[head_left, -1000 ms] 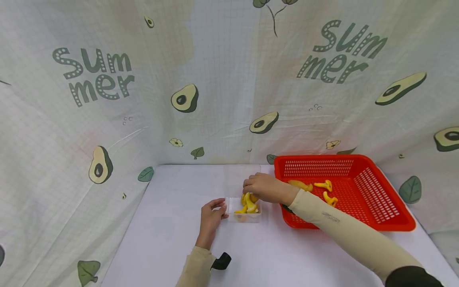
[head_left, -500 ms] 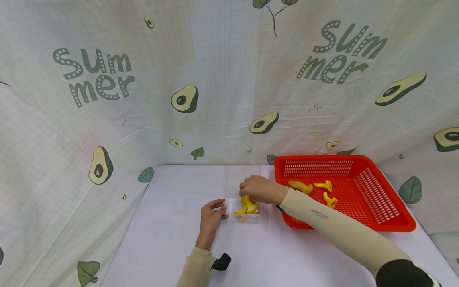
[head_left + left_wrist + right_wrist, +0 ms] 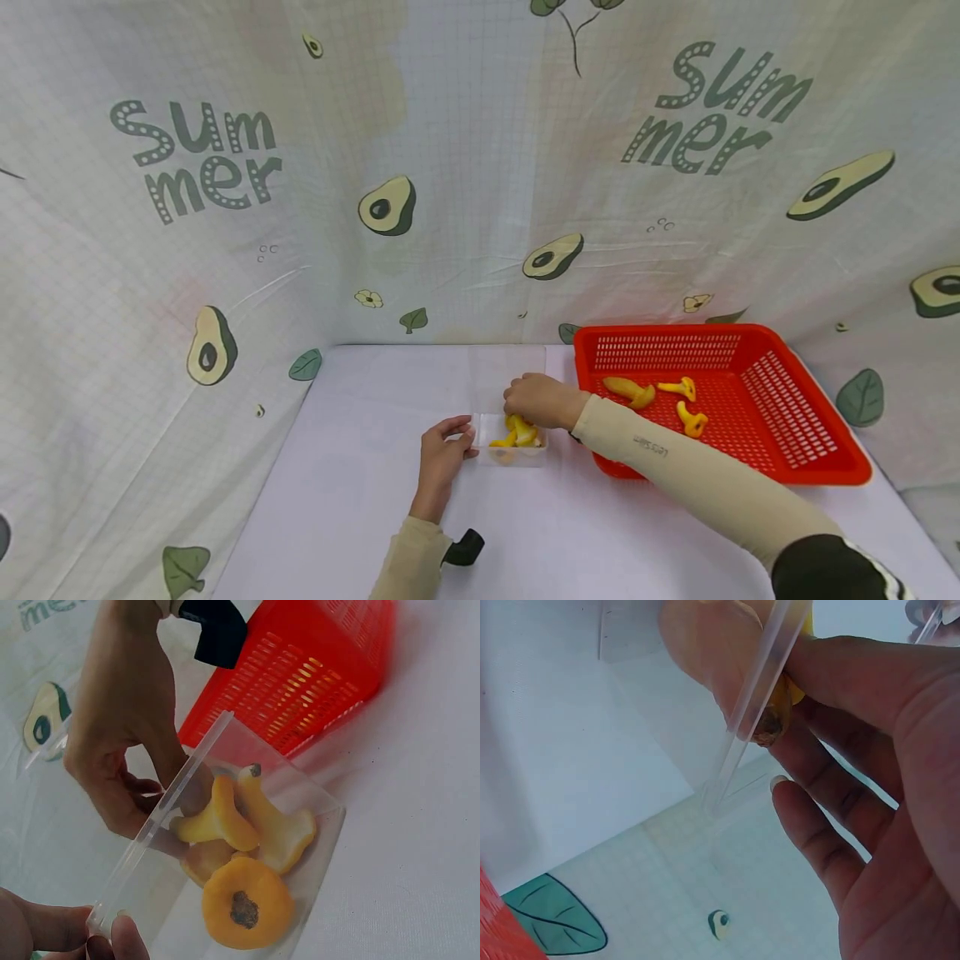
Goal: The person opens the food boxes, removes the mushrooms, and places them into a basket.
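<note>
A clear plastic box (image 3: 521,457) stands on the white table with several yellow mushrooms (image 3: 247,904) inside. My left hand (image 3: 440,460) pinches the box's left rim between thumb and fingers. From the far side, my right hand (image 3: 546,401) reaches over the rim, fingertips down inside. It pinches a yellow mushroom (image 3: 217,822) by its stem end, among the others; the fingers partly hide it. In the right wrist view, a dark stem tip (image 3: 769,726) shows by the right thumb and fingers, close to the clear rim.
A red perforated basket (image 3: 795,417) stands to the right, holding a brownish-yellow mushroom (image 3: 630,391) and two yellow ones, one mushroom (image 3: 678,387) behind the other mushroom (image 3: 692,419). The box's clear lid (image 3: 507,362) extends behind it. A printed cloth (image 3: 465,167) hangs at the back.
My right hand has moved slightly left and down toward the box, its forearm shifting left and uncovering the brownish mushroom in the basket. The left hand keeps its place.
</note>
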`<state>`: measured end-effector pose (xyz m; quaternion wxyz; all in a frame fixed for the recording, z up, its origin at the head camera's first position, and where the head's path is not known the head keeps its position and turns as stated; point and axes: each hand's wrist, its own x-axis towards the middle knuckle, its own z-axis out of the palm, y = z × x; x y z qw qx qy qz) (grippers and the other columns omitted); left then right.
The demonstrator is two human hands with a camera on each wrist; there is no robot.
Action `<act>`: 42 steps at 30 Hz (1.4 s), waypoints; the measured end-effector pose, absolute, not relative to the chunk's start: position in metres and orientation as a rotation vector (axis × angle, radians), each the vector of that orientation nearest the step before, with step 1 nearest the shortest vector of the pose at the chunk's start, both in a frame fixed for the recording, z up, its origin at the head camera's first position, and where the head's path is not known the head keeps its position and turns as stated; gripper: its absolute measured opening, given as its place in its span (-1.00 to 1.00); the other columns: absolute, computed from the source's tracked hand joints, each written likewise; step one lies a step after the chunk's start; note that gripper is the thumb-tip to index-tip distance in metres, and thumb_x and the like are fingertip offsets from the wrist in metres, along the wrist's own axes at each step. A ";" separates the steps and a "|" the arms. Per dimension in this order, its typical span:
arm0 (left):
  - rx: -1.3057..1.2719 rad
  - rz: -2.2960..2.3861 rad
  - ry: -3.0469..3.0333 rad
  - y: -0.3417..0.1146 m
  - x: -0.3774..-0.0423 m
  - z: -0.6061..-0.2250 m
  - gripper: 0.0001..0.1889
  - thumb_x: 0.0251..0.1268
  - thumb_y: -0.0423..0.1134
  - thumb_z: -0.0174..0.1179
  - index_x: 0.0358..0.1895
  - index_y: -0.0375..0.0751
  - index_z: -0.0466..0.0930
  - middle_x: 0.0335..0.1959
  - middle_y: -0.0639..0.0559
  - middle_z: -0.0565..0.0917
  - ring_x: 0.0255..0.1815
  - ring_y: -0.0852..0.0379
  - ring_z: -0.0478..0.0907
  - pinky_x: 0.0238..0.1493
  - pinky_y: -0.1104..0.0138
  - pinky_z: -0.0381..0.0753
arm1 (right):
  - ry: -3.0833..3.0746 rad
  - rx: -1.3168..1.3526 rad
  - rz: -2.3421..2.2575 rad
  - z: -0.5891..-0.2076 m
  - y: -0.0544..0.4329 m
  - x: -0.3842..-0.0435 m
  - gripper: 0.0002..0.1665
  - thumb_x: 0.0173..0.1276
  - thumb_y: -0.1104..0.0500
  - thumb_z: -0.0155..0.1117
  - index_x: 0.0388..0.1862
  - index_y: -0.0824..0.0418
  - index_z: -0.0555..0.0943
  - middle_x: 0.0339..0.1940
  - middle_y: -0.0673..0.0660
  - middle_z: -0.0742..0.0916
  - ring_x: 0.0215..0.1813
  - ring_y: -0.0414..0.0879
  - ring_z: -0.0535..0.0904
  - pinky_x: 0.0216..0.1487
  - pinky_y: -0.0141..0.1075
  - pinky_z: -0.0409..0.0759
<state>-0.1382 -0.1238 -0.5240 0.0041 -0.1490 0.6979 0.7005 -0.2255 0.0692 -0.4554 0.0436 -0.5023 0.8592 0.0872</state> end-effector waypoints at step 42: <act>-0.495 2.163 2.224 -0.123 -0.137 -0.521 -0.68 0.43 -0.53 0.26 0.19 -0.56 0.63 -0.10 -0.19 0.62 -0.42 0.16 0.54 -0.37 0.40 0.78 | 2.921 -1.510 -0.365 -0.409 0.182 -0.209 -0.73 0.16 0.30 0.66 -0.17 0.15 0.79 -0.20 -0.04 0.74 -0.14 -0.11 0.57 -0.08 -0.23 0.73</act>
